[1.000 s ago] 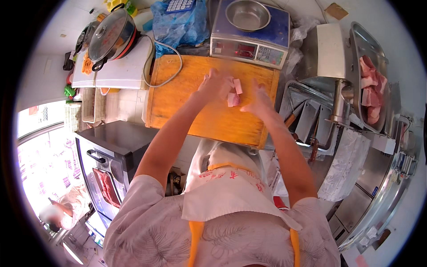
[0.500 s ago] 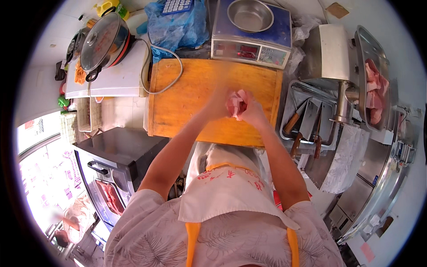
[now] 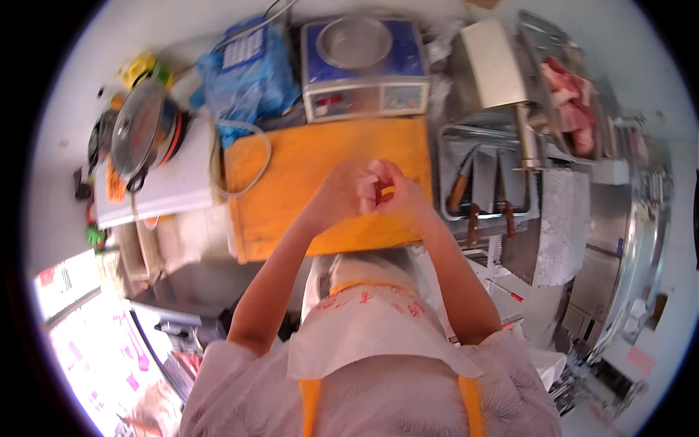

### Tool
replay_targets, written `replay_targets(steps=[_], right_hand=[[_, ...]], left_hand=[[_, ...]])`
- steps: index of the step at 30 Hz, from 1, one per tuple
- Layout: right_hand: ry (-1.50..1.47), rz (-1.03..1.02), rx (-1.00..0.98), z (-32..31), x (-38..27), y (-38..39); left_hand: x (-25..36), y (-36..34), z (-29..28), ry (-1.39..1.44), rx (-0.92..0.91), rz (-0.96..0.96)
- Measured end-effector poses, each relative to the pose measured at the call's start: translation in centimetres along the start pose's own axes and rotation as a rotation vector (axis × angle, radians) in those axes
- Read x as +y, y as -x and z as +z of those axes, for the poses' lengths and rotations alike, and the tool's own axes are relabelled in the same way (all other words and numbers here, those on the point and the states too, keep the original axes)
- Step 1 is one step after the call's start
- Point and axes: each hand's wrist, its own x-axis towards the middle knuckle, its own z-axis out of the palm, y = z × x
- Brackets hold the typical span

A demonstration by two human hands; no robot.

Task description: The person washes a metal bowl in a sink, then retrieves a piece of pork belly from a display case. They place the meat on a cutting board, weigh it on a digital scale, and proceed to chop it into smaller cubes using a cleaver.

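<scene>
Both hands meet above a wooden cutting board (image 3: 291, 218), bunched round pink-and-white raw meat (image 3: 366, 195). My left hand (image 3: 341, 191) closes on the meat from the left, its outline smeared by motion. My right hand (image 3: 406, 202) wraps it from the right, fingers curled inward. A small patch of orange-yellow shows between the two hands. Most of the meat is hidden by the fingers.
Beyond the board stands a blue-topped scale (image 3: 402, 54) bearing a metal bowl (image 3: 354, 44). At right, a metal tray (image 3: 530, 195) holds several knives; a machine with raw meat (image 3: 571, 102) stands behind. A lidded pan (image 3: 143, 127) and blue bag (image 3: 255, 80) are at left.
My view has shifted, so the board and scale appear further left and the board lower. My hands stay together round the meat, less of which shows now.
</scene>
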Motion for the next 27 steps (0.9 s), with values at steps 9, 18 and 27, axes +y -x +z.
replay_targets(steps=[9, 18, 27], right_hand=[[0.001, -0.313, 0.466, -20.3, -22.3, 12.9], [0.78, -0.215, 0.845, -38.7, -15.4, 8.3], [0.909, -0.371, 0.852, -41.0, -12.8, 5.7]], left_hand=[[20.4, -10.9, 9.2, -0.134, -0.047, 0.666], [26.8, -30.1, 17.9, -1.077, -0.045, 0.639], [23.3, -24.1, 17.6, -0.925, 0.138, 0.873]])
